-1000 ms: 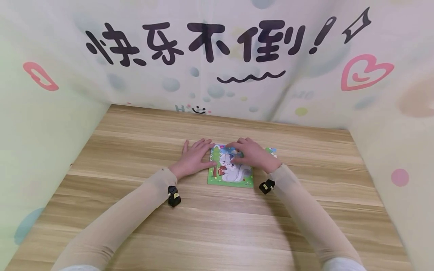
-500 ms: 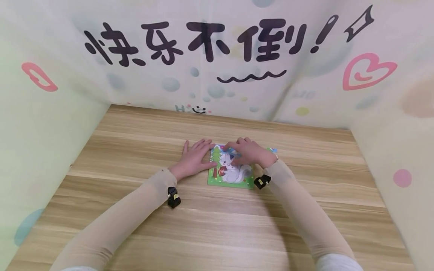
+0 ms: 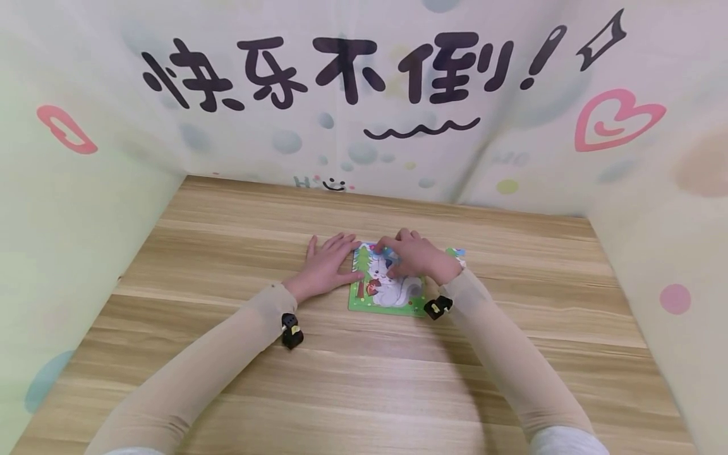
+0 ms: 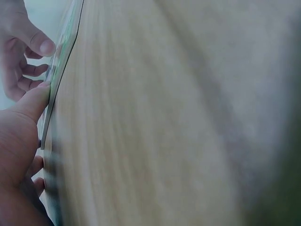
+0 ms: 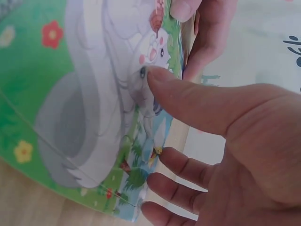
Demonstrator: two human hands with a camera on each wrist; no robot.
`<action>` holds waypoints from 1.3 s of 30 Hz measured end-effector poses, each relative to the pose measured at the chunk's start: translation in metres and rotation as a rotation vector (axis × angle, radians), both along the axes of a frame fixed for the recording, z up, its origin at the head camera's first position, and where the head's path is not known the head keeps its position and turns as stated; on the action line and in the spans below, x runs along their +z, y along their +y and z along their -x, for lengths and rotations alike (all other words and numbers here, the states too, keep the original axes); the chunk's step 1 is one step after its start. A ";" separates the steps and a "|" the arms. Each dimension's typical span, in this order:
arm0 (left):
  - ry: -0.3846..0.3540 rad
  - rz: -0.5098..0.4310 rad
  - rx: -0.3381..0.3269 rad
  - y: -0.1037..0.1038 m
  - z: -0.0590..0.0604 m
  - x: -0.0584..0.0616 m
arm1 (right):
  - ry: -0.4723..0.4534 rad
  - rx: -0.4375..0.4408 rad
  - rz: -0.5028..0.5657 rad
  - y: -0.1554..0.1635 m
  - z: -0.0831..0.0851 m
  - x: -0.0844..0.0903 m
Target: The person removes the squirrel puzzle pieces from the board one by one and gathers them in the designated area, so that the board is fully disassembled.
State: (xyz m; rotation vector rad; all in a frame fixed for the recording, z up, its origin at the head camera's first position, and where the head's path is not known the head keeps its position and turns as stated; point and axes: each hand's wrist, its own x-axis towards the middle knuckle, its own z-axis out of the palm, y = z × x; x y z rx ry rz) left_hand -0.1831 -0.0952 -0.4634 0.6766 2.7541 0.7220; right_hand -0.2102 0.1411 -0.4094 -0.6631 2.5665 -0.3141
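A flat jigsaw puzzle [image 3: 392, 297] lies on the table, showing a pale squirrel with an acorn, a tree and green grass. My left hand [image 3: 324, 268] rests at its left side, fingers spread and thumb on the edge. Over the upper right part is my right hand [image 3: 418, 256]. In the right wrist view, the right thumb [image 5: 164, 82] touches the squirrel's face, and the curled fingers bend toward the top edge. Between them is a puzzle piece [image 5: 139, 92] with the grey ear; its outline is partly hidden. The left thumb [image 4: 35, 101] lies against the board's edge in the left wrist view.
Behind the right wrist, a small green and blue puzzle piece [image 3: 457, 253] shows partly on the wooden table [image 3: 341, 392]. A printed white curtain [image 3: 256, 139] stands along the back, with more cloth on both sides. Each wrist carries a small black device [image 3: 292, 332].
My right wrist and forearm have shifted slightly left and inward, while the right fingers stay over the upper right of the puzzle. The left hand has not moved.
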 end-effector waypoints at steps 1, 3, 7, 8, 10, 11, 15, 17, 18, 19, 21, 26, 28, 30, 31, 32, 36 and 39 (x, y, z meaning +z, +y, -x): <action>0.001 -0.002 0.000 0.000 0.000 0.000 | 0.008 -0.002 0.001 0.000 -0.001 0.000; 0.000 -0.003 0.003 0.000 0.001 -0.001 | 0.028 0.000 0.002 0.001 -0.003 -0.001; 0.005 -0.012 0.003 0.000 0.001 -0.001 | 0.077 0.019 0.008 0.004 -0.006 -0.003; 0.007 -0.012 0.003 0.000 0.001 -0.001 | 0.094 0.027 0.012 0.005 -0.006 -0.003; 0.011 -0.011 0.002 0.000 0.001 -0.001 | 0.125 0.047 0.027 0.007 -0.005 -0.005; 0.011 -0.010 0.002 0.000 0.000 -0.001 | 0.141 0.057 0.035 0.008 -0.005 -0.007; 0.016 -0.003 0.000 0.000 0.000 0.001 | 0.188 0.095 0.074 0.013 -0.003 -0.012; 0.016 0.000 -0.002 0.001 -0.001 0.001 | 0.199 0.108 0.087 0.016 -0.003 -0.013; 0.017 -0.001 -0.002 0.001 -0.001 0.001 | 0.204 0.115 0.093 0.017 -0.003 -0.014; 0.017 0.000 -0.002 0.001 -0.001 0.002 | 0.207 0.121 0.101 0.018 -0.003 -0.014; 0.012 0.000 0.000 0.001 -0.001 0.003 | 0.221 0.132 0.111 0.019 -0.003 -0.015; 0.006 -0.004 0.005 0.001 -0.001 0.004 | 0.293 0.149 0.138 0.024 -0.003 -0.021; 0.009 0.000 0.007 0.002 -0.001 0.003 | 0.312 0.140 0.133 0.027 -0.004 -0.023; 0.012 0.004 0.007 0.002 -0.001 0.003 | 0.316 0.125 0.128 0.028 -0.006 -0.022; 0.011 0.009 0.007 0.002 0.000 0.002 | 0.318 0.120 0.124 0.029 -0.006 -0.022; 0.011 0.013 0.007 0.001 0.000 0.002 | 0.318 0.117 0.122 0.030 -0.007 -0.021; 0.009 0.019 0.007 0.001 0.001 -0.001 | 0.314 0.109 0.132 0.037 -0.011 -0.018; 0.007 0.008 0.007 0.000 0.001 -0.002 | 0.318 0.104 0.153 0.043 -0.013 -0.015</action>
